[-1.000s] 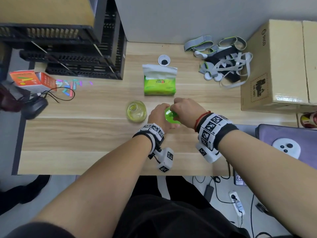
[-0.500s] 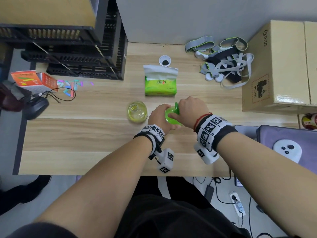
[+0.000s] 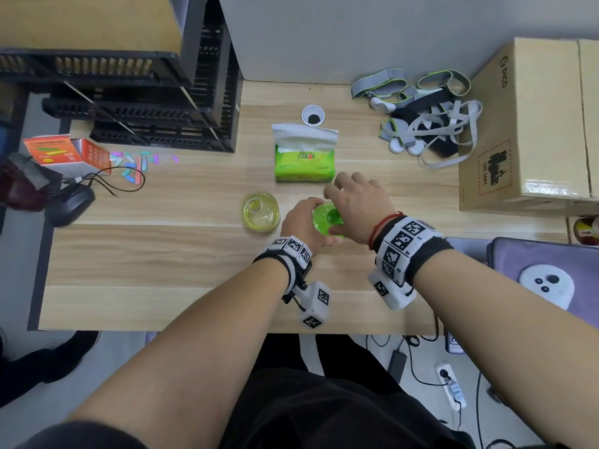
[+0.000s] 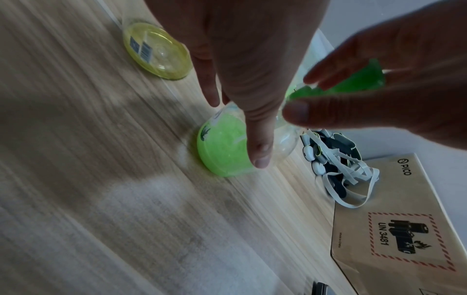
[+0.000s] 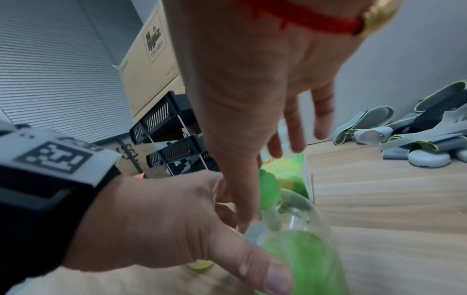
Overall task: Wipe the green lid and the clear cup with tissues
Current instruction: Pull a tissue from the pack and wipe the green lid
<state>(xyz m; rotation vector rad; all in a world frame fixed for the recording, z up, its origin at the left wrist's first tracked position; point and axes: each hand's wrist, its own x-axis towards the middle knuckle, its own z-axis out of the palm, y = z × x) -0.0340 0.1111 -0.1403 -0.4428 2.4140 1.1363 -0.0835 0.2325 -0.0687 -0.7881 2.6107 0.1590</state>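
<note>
A clear cup [image 3: 319,218] with green gel in its bottom stands on the wooden table [image 3: 162,254]; my left hand [image 3: 303,223] grips it from the left. In the left wrist view that hand [image 4: 240,119] has its thumb across the cup [image 4: 222,151]. The green lid [image 3: 334,217] is off the cup, tilted, pinched between thumb and forefinger of my right hand [image 3: 356,199]. Its other fingers stretch toward the green tissue pack [image 3: 304,160]. The lid [image 4: 364,77] [image 5: 269,189] shows beside the right thumb, above the cup [image 5: 298,229].
A yellowish clear jar [image 3: 261,212] stands just left of the cup. Behind the tissue pack is a small white ring [image 3: 312,115]. Grey straps [image 3: 421,118] and a cardboard box [image 3: 531,124] fill the right; black crates [image 3: 146,108], an orange box [image 3: 64,153] and a mouse [image 3: 69,202] the left.
My right hand has taken the lid off the cup and moved forward toward the tissue pack, fingers spreading. The left hand stays on the cup.
</note>
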